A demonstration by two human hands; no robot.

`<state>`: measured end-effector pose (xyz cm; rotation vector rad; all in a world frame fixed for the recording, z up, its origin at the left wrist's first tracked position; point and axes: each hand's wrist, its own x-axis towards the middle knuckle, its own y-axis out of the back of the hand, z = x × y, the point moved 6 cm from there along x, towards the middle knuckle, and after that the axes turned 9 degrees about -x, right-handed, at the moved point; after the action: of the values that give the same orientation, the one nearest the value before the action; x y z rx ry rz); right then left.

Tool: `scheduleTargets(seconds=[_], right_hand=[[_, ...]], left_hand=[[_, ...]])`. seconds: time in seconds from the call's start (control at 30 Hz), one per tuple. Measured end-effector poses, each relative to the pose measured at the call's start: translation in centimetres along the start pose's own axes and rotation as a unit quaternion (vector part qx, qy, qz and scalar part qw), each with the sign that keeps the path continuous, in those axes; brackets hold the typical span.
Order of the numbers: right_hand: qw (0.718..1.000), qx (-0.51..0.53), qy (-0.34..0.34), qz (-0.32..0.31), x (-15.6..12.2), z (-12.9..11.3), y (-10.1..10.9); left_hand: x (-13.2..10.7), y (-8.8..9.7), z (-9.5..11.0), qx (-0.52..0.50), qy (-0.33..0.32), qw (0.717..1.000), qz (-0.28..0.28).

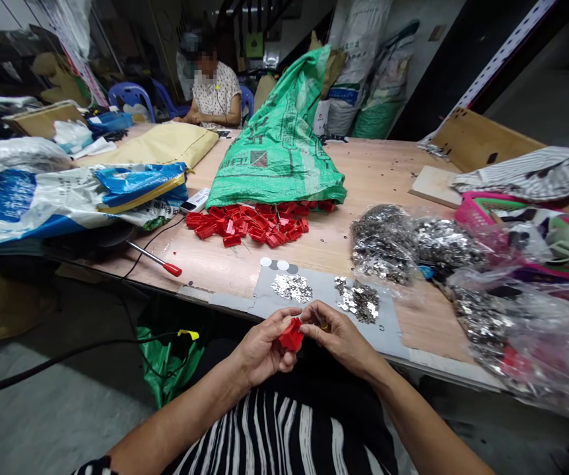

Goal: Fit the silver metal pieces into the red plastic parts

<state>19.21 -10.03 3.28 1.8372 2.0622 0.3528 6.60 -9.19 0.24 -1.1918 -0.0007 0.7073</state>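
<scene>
In front of my lap, my left hand (pixel 263 348) is closed around a small red plastic housing (pixel 291 336). The fingers of my right hand (pixel 340 336) are pinched together at the housing's right side; whatever they hold is too small to make out. Just beyond my hands lies a grey mat (pixel 317 282) bearing two small piles of metal pieces: a bright pile (pixel 292 288) on the left and a darker pile (pixel 364 302) on the right. Many more red housings (pixel 249 224) spill onto the table from the mouth of a green woven sack (pixel 279 155).
Clear plastic bags of metal parts (pixel 386 241) sit at the right, beside a pink basket (pixel 472 208). A red-tipped metal rod (pixel 171 269) lies near the table edge at left. Blue-and-white sacking (pixel 66 198) covers the left side. Another person (pixel 218 92) sits across the table.
</scene>
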Motion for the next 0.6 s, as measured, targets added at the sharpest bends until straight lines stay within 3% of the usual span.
scheduleTargets(seconds=[0.23, 0.4, 0.6], right_hand=[[0.995, 0.087, -0.016, -0.055, -0.1, 0.9, -1.8], [0.99, 0.137, -0.03, 0.0, -1.3, 2.3, -3.2], [0.965, 0.24, -0.099, 0.047, -4.2, 4.4, -5.1]], left_hand=[[0.0, 1.0, -0.7, 0.049, 0.03, 0.998, 0.027], [-0.7, 1.5, -1.2, 0.115, 0.025, 0.992, 0.053], [-1.9, 2.7, -0.1, 0.318, -0.029, 0.942, 0.102]])
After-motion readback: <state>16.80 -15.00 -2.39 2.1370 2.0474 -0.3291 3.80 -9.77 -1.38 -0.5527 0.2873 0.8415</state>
